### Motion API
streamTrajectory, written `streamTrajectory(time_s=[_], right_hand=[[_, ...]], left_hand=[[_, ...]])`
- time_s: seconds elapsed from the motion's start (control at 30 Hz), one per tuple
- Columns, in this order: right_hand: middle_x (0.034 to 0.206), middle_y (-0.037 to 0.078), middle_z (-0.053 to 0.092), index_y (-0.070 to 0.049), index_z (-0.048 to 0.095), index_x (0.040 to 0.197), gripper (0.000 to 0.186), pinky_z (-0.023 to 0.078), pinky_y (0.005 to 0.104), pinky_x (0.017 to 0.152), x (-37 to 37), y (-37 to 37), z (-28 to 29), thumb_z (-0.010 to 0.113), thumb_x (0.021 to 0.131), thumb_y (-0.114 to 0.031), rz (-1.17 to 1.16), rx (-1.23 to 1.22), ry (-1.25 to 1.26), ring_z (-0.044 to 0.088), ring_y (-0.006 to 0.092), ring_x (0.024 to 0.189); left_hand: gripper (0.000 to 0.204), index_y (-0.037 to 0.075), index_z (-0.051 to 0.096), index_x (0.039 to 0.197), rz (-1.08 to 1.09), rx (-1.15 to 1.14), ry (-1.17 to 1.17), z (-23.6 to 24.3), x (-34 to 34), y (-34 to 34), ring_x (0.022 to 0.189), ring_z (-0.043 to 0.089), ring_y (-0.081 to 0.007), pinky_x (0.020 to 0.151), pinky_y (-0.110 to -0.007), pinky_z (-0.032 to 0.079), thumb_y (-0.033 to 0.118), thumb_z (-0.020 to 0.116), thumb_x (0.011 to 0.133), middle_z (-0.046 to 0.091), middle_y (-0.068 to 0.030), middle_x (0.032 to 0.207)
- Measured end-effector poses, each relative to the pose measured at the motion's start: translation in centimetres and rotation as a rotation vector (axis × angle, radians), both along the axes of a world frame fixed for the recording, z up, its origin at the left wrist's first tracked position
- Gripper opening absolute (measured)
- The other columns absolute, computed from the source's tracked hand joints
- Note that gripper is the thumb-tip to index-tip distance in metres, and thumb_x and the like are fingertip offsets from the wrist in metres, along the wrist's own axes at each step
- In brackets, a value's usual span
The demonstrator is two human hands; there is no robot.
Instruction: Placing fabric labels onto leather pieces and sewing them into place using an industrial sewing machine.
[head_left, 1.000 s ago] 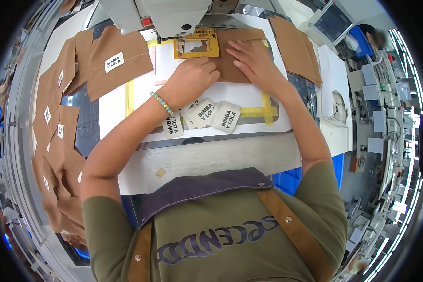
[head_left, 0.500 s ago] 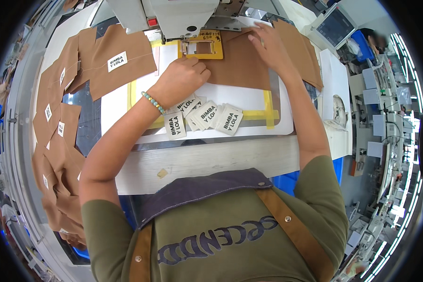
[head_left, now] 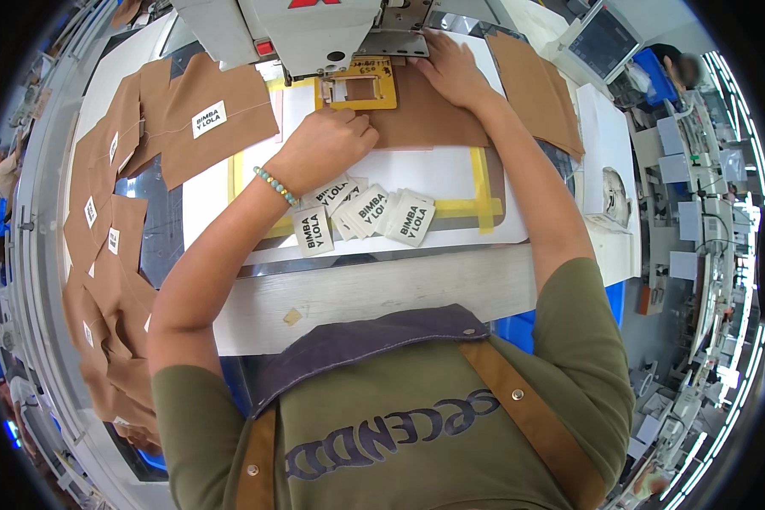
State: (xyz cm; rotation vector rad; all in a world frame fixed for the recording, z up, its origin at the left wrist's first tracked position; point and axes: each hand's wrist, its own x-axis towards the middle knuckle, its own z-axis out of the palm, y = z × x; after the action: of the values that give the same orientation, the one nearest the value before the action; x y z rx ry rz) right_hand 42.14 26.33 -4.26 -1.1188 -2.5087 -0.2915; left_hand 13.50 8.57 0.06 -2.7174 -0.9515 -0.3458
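Brown panel (head_left: 438, 117) flat beneath the sewing machine head (head_left: 327, 42), with its left part under the yellow frame (head_left: 388, 92) and brown visible through the frame's window. Left hand (head_left: 331, 144) narrow, fingers curled, at the frame's lower edge; fingertips hidden, so impossible to tell whether gripping anything. Right hand (head_left: 453, 75) with fingers partly extended over the panel's upper right part, thumb and forefinger apart, close beside the metal bracket (head_left: 395, 42); pinch on the panel also impossible to tell. Only a narrow gap between machine head and frame. Exposed strip of white board (head_left: 450, 174) between the panel's lower edge and the loose pile of white labels (head_left: 370, 212); broader white margin to the left, before the brown pieces with labels (head_left: 221, 119); slimmer margin to the right, between right forearm and stacked brown sheets (head_left: 531, 93). Yellow tape (head_left: 482, 183) along the board's right and lower borders. Nearer the body, pale tabletop (head_left: 391, 293) with a small tan scrap (head_left: 292, 316) and a blue bin (head_left: 518, 331) below its edge. Beyond, at right: monitor (head_left: 603, 41), grey workshop floor, equipment in rows, bright light strips (head_left: 744, 293) bent by the lens.
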Motion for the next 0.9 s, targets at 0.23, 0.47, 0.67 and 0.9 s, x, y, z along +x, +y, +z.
streamTrajectory(time_s=[0.23, 0.47, 0.67, 0.9], right_hand=[[0.174, 0.018, 0.039, -0.013, 0.053, 0.161, 0.064, 0.036, 0.0689, 0.122, 2.5, -2.9, -0.6, 0.055, 0.11, -0.05, -0.197, -0.076, 0.044, 0.037, 0.043, 0.159], [0.175, 0.018, 0.036, -0.012, 0.056, 0.159, 0.057, 0.026, 0.0655, 0.129, 2.0, -10.2, 2.6, 0.057, 0.112, -0.043, 0.099, -0.155, 0.001, 0.031, 0.0423, 0.162], [0.174, 0.014, 0.04, -0.011, 0.053, 0.161, 0.058, 0.019, 0.0628, 0.132, 0.6, -14.1, 4.0, 0.055, 0.113, -0.044, 0.151, -0.297, -0.021, 0.027, 0.0367, 0.165], [0.174, 0.007, 0.041, -0.01, 0.052, 0.161, 0.06, 0.018, 0.0634, 0.133, 0.6, -18.1, 3.6, 0.053, 0.113, -0.046, 0.065, -0.24, -0.157, 0.029, 0.0322, 0.164]], left_hand=[[0.021, 0.004, 0.073, 0.105, 0.067, 0.054, 0.022, 0.0, -3.6, -1.5, 0.097, 0.073, -0.0201, 0.082, -0.034, 0.063, 0.009, 0.07, 0.085, 0.078, -0.0058, 0.119], [0.028, 0.007, 0.075, 0.113, 0.28, 0.114, -0.004, -1.0, -7.8, -2.2, 0.1, 0.074, -0.0208, 0.078, -0.035, 0.063, 0.007, 0.07, 0.086, 0.079, -0.0043, 0.123], [0.032, 0.003, 0.075, 0.119, 0.299, 0.143, -0.091, -0.3, -8.3, -2.8, 0.124, 0.067, -0.0257, 0.103, -0.04, 0.057, 0.01, 0.072, 0.089, 0.075, -0.0089, 0.133], [0.045, 0.004, 0.065, 0.147, 0.333, -0.181, -0.257, -1.1, -7.3, -6.0, 0.151, 0.049, -0.0356, 0.124, -0.048, 0.041, 0.019, 0.067, 0.105, 0.058, -0.0069, 0.162]])
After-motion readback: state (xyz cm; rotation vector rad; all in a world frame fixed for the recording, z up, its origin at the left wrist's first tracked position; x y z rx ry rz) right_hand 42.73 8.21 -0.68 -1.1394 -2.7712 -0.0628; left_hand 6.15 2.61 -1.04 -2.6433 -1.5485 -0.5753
